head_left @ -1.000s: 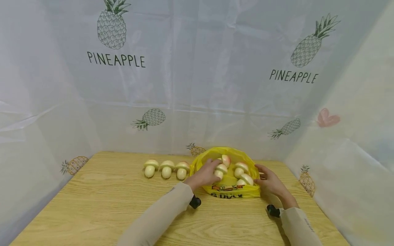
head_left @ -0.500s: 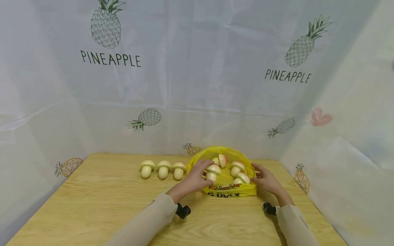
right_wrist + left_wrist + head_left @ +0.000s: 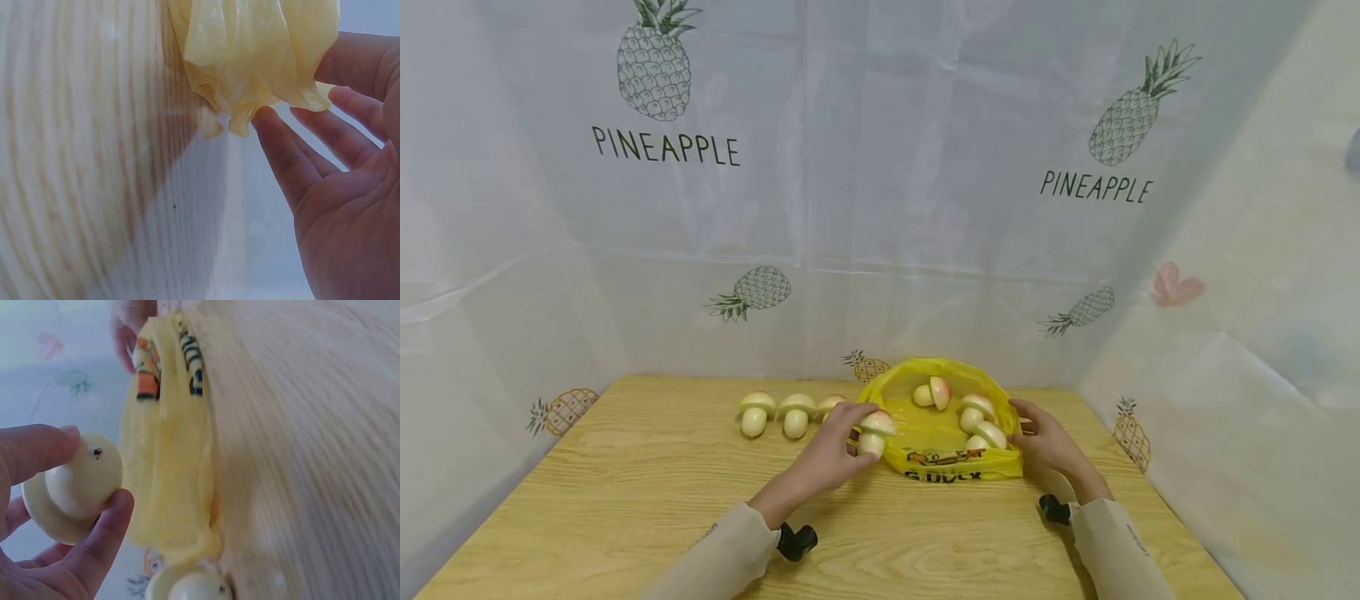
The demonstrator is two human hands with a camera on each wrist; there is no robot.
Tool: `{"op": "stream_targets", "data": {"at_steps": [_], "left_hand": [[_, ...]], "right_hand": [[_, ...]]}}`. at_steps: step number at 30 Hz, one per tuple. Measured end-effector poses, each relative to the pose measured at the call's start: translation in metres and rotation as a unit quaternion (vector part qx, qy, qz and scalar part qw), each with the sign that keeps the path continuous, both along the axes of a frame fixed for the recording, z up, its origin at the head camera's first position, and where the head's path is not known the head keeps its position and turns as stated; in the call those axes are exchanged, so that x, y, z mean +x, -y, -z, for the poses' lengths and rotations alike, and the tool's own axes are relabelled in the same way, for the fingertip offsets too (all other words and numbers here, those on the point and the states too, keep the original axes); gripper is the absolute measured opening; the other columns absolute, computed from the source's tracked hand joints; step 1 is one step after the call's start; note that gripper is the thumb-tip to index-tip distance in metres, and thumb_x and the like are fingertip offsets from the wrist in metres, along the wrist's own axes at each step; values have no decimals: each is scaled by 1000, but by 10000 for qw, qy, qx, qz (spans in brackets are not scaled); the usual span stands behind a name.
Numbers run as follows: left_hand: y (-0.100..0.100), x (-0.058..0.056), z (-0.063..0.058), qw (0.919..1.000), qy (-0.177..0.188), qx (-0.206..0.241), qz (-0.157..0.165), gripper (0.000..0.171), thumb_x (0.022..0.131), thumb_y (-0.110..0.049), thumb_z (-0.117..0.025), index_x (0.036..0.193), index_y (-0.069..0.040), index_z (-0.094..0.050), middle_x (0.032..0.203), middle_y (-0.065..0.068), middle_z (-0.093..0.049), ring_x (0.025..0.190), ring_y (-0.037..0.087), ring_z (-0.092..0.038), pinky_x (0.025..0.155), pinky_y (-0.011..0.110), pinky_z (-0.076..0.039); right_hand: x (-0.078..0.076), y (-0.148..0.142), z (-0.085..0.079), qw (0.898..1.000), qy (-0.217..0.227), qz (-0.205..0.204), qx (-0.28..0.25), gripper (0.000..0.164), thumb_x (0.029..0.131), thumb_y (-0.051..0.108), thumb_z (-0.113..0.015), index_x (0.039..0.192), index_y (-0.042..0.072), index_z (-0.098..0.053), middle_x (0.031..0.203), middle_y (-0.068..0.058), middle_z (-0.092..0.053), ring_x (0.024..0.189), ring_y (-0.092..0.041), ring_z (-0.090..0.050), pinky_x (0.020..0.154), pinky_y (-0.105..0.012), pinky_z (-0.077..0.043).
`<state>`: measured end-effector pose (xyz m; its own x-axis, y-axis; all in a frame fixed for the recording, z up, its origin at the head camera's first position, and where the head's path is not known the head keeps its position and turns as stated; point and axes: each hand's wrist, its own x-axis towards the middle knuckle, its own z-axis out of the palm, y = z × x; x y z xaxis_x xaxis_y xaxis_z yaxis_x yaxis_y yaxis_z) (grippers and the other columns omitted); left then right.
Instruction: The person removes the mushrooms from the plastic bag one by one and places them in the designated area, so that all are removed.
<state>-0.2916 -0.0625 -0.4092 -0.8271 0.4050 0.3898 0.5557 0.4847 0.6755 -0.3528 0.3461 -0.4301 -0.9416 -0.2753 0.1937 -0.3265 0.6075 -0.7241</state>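
Observation:
My left hand [image 3: 827,454] grips a toy mushroom [image 3: 876,433], pale with a pinkish cap, at the left edge of the yellow plastic bag [image 3: 951,467]. In the left wrist view, thumb and fingers close round this mushroom [image 3: 87,481], its stem end facing the camera. The bag lies with its mouth open; inside are a tipped mushroom [image 3: 932,393] at the back and two mushrooms on the right, one being this mushroom [image 3: 976,412]. At the bag's right side, my right hand [image 3: 1052,442] touches the plastic with fairly straight, spread fingers, as the right wrist view shows.
Left of the bag, a row of three mushrooms stands on the wooden table [image 3: 625,500], including this mushroom [image 3: 756,414]; my left hand partly covers the rightmost. White pineapple-print sheeting [image 3: 880,208] rises behind the table and along both sides.
My left hand has taken a mushroom from inside the bag and carried it left, past the bag's edge. My right hand stays at the bag's right side. The head view has shifted slightly.

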Motion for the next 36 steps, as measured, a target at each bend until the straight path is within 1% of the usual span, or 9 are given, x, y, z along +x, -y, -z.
{"op": "stream_targets", "data": {"at_steps": [6,9,12,14,16,19,22,30,36], "left_hand": [[22,4,-2,9995,-46,283,-116,68,82,-8,-74,141,-20,-44,131,8,-42,94,16,-54,71,22,-52],[34,6,-3,9992,-56,314,-234,69,81,-7,-75,142,-19,-44,131,9,-42,93,17,-55,71,23,-52],[46,6,-3,9986,-48,290,-430,70,81,-6,-76,142,-17,-45,129,9,-43,92,17,-56,72,25,-53],[55,5,-3,9981,-65,291,-547,69,81,-6,-76,142,-16,-45,128,11,-44,91,19,-57,73,27,-53],[62,4,-3,9974,-56,342,-628,69,81,-6,-76,142,-15,-46,127,12,-44,91,21,-58,74,29,-54],[74,1,-2,9962,-96,368,-788,69,80,-6,-77,141,-17,-46,124,13,-45,91,23,-58,73,29,-54],[84,-1,0,9948,-122,385,-934,69,79,-5,-77,140,-18,-47,122,13,-45,90,24,-59,72,28,-54],[104,-6,7,9932,-365,296,-1061,68,79,-3,-76,139,-17,-47,127,17,-42,91,25,-57,72,31,-53],[125,-12,5,9893,-743,249,-1229,66,80,-1,-75,138,-15,-48,127,19,-41,92,27,-57,71,34,-53]], "right_hand": [[0,0,1,9999,-62,-31,-81,69,90,9,-66,148,0,-29,139,-30,-38,118,-51,-47,86,-49,-50],[9,6,-9,9999,-35,-76,-75,68,90,5,-64,147,-4,-28,138,-33,-37,117,-53,-46,85,-50,-50],[20,13,-21,9999,36,-114,-72,67,90,2,-62,146,-8,-27,137,-36,-36,117,-55,-46,85,-50,-50],[22,14,-24,9998,73,-149,-61,66,91,2,-62,145,-10,-25,137,-37,-35,117,-55,-45,85,-50,-50],[19,12,-21,9998,92,-132,-68,66,91,2,-61,146,-9,-25,138,-37,-34,117,-55,-44,85,-50,-50],[9,4,-11,9999,72,-110,-38,68,92,4,-62,147,-8,-24,139,-36,-34,118,-55,-44,84,-50,-51],[2,-2,-1,10000,58,-57,-55,69,92,8,-63,148,-3,-24,140,-32,-35,119,-53,-44,85,-48,-51],[1,-4,3,9997,47,-173,-182,71,92,11,-64,149,-1,-24,141,-31,-35,120,-52,-44,85,-47,-51],[0,-2,4,9999,45,-91,-120,70,92,12,-64,149,0,-26,141,-30,-35,120,-51,-45,84,-46,-52]]}}
